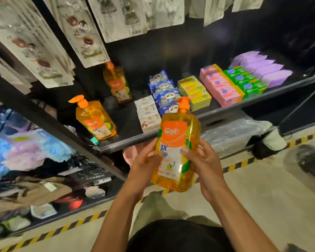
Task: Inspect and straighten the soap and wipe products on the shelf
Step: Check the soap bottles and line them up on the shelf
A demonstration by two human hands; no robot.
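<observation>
At the far left we are looking at blue and lilac bath poufs (25,153) bunched on a lower rack, with carded packs (44,51) hanging in rows above them. Next comes the black shelf (127,124). On it the front pump bottle (95,120) of orange liquid soap is standing near the front edge. The back pump bottle (117,84), of the same kind, is standing deeper in, well apart from it.

Just right of these, the white soap boxes (148,113) are lying in a short row running front to back. The panda packs (165,91), blue and glossy, are lined up against their right side. We cannot tell whether those are wipes.

Our left hand (145,159) is gripping the held pump bottle (176,148) low on its left side, with the thumb lying across the label and the fingers curled behind. This bottle is off the shelf, in front of its edge, roughly upright with the orange label facing us. Our right hand (202,160) is gripping its right side, with the thumb pressing the label's edge and the fingers wrapped round the back.

Further right on the shelf, the yellow soap boxes (195,91), pink soap boxes (220,84) and green soap boxes (244,79) are sitting in neighbouring rows. The lilac packs (264,70) are closing the line. Below them, hazard tape (240,163) is running along the floor.
</observation>
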